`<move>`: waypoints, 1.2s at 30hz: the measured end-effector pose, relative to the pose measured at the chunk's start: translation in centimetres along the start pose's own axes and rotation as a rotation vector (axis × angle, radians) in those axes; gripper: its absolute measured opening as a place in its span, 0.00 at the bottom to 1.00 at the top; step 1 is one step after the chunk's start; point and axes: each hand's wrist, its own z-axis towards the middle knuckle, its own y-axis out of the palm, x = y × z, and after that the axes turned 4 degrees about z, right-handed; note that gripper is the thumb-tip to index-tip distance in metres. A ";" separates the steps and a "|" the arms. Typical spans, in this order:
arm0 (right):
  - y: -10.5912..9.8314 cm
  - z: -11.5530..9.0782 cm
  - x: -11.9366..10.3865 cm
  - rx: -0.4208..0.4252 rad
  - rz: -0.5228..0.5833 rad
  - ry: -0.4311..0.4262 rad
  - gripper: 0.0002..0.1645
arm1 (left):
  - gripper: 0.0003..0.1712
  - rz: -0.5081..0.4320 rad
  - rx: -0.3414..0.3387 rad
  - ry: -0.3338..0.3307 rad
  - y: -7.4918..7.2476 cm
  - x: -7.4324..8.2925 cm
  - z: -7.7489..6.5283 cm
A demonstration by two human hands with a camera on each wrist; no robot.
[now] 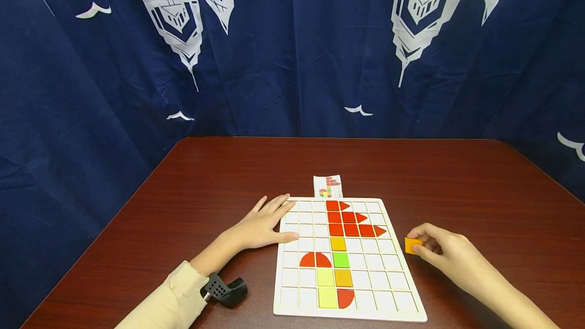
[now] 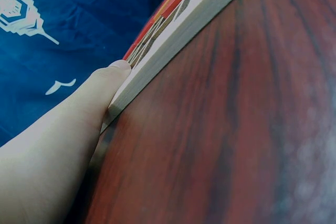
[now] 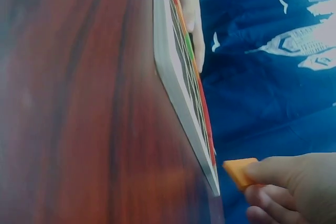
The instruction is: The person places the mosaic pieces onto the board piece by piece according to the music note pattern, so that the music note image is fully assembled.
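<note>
A white gridded board lies on the table. My left hand rests on its left edge, fingers spread at the upper corner and thumb on the side. To the right of the board, my right hand pinches an orange square tile between thumb and fingers; the right wrist view shows the same orange tile apart from the board. Red squares and triangles form three rows at the top. Below sit orange squares, a green square, yellow squares and red quarter-circles.
Behind the board, a small paper card printed with a coloured pattern touches or slips under its far edge. The dark red wooden table extends around it. A blue curtain hangs behind. A black wrist device sits on the left sleeve.
</note>
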 end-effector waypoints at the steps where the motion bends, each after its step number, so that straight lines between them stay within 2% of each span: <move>1: 0.1 0.0 -0.3 0.033 0.003 -0.005 0.12 | 0.48 0.000 0.001 0.000 0.0 0.0 0.0; 4: 0.4 0.0 -1.1 0.103 0.034 -0.011 0.13 | 0.48 -0.004 0.002 0.001 0.0 0.0 0.0; 8: 1.3 0.1 -2.6 0.125 0.126 -0.005 0.13 | 0.48 -0.003 0.000 0.001 0.0 0.0 -0.1; 13: 2.7 0.5 -5.0 0.058 0.238 -0.059 0.12 | 0.48 -0.004 0.006 0.002 -0.1 0.0 0.0; 18: 4.3 1.3 -7.5 -0.070 0.323 -0.128 0.08 | 0.48 -0.002 0.004 0.002 -0.1 0.0 -0.1; 23: 5.8 2.2 -9.8 -0.199 0.427 -0.124 0.05 | 0.48 -0.003 -0.002 -0.005 -0.1 0.1 -0.1; 27: 6.9 2.7 -10.8 -0.232 0.473 -0.126 0.05 | 0.48 -0.005 0.000 -0.013 -0.2 0.2 0.0; 32: 8.1 3.1 -11.1 -0.273 0.526 -0.080 0.05 | 0.48 -0.015 0.002 -0.009 -0.2 0.3 0.0; 36: 8.8 3.3 -11.2 -0.287 0.527 -0.073 0.05 | 0.48 -0.012 0.006 -0.014 -0.1 0.2 0.0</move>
